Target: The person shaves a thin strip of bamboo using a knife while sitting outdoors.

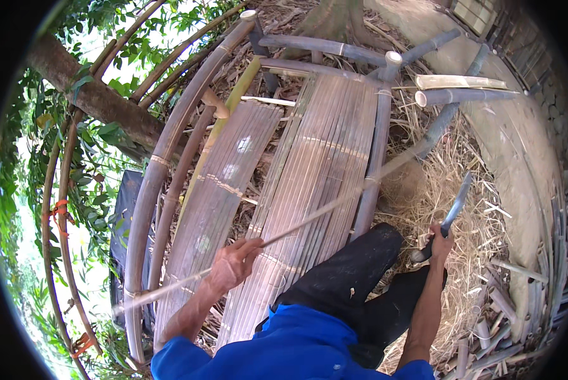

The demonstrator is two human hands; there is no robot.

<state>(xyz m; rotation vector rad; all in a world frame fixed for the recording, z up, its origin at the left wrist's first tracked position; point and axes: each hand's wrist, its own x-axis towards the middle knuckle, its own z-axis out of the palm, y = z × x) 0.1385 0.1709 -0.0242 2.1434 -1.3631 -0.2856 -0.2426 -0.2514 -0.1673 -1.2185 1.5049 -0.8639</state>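
Bamboo strip [315, 216] runs slantwise over the slatted bamboo bench [328, 123], its long axis from our near left to the far right, pinched partway along by the curled fingers of our left hand [232, 265]. To its right, apart from it, our right hand [441, 241] has its fingers wrapped around a long-bladed knife [452, 215] that points forward and slightly right; of our two hands, this one is nearer the strip's far end.

A: How's the light?
B: Bright daylight, but gaps between the leaves [111, 129] at frame left are blown out. Pale sun spots on the bamboo slats [325, 117].
A: Sharp?
B: Mostly, though the bamboo strip [315, 215] smears. Fisheye bends stuff near the rim, black corners.
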